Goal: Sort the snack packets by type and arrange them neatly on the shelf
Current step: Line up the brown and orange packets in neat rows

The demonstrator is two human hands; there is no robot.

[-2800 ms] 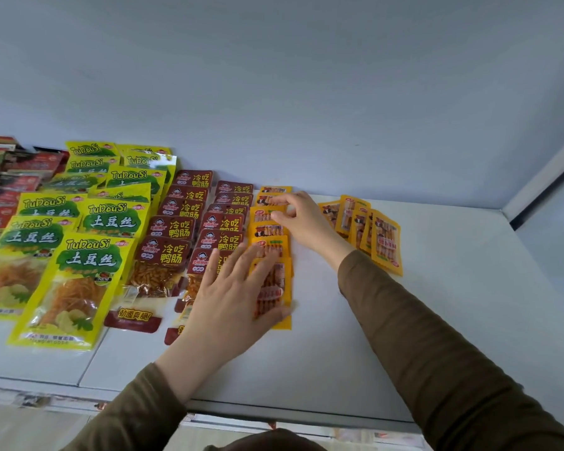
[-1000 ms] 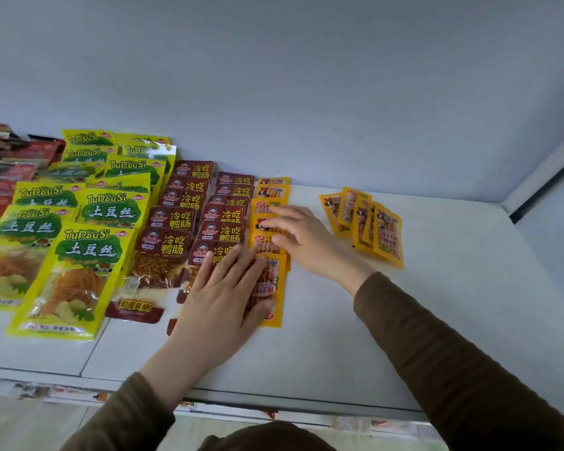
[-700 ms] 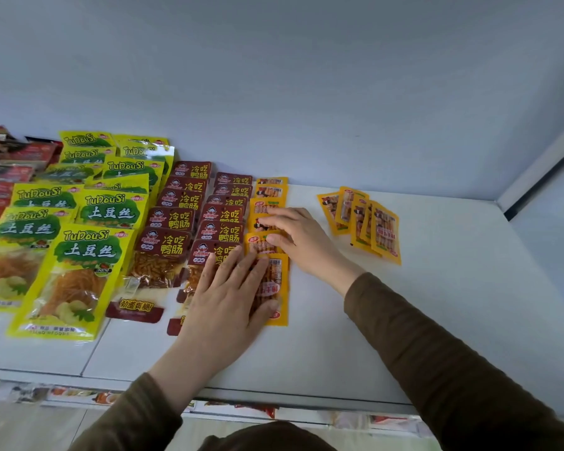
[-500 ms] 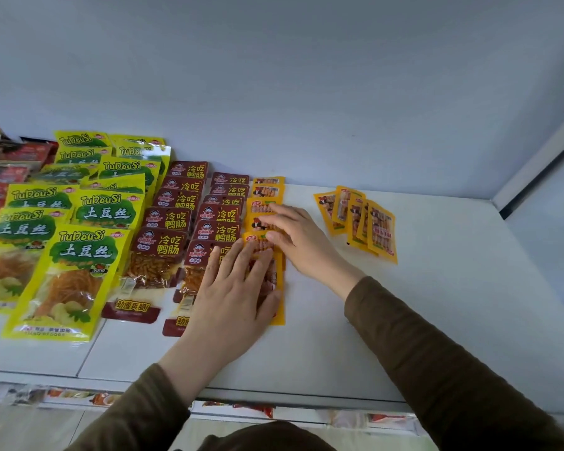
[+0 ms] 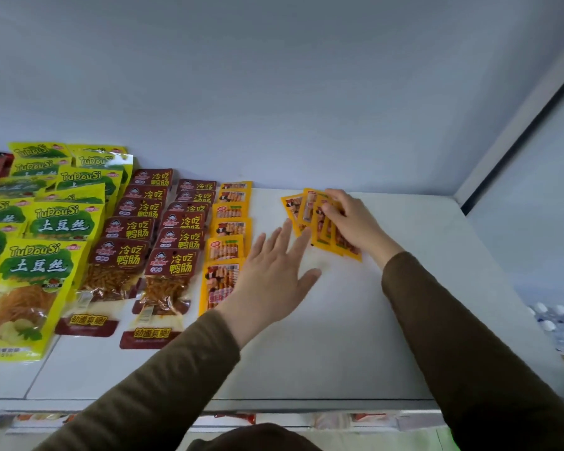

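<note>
While the left hand [image 5: 274, 271] hovered flat with fingers spread beside the lined-up orange column [image 5: 229, 236], the right hand [image 5: 352, 222] curled its grip onto the loose fanned orange packets [image 5: 310, 216] lying farther right on the white shelf [image 5: 355, 336].

Glossy yellow-green potato-shred packets [image 5: 0, 281]: leftmost column cut by the frame's left edge. Loose fan of small orange skewer-print sachets [image 5: 310, 213]: right part hidden under the right hand [image 5: 355, 222]. Nearest orange sachet [image 5: 217, 284] in the sorted column: right part covered by the left hand [image 5: 274, 278]; small print throughout too fine to read.
</note>
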